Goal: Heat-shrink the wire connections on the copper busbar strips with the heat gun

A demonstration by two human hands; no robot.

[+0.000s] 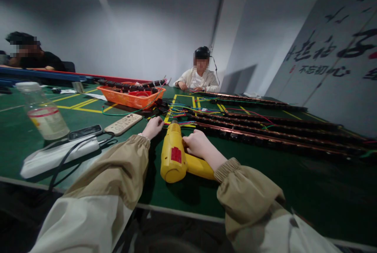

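Note:
A yellow heat gun (173, 151) lies on the green table, its nozzle pointing away from me and its handle stretching to the right under my right wrist. My right hand (198, 143) is closed just right of the gun's body; what its fingers hold is hidden. Left of the nozzle, my left hand (153, 127) is closed with fingertips together near the wire ends, and I cannot make out what is in them. Thin coloured wires (184, 116) spread beyond the nozzle, coming from long dark strips (250, 133) that run off to the right.
An orange basket (129, 98) holds dark strips behind my left hand. On the left are a bottle (47, 117), a white power strip (61, 156), a black phone-like device (85, 132) and a beige panel (123, 124). People sit across the table and at far left.

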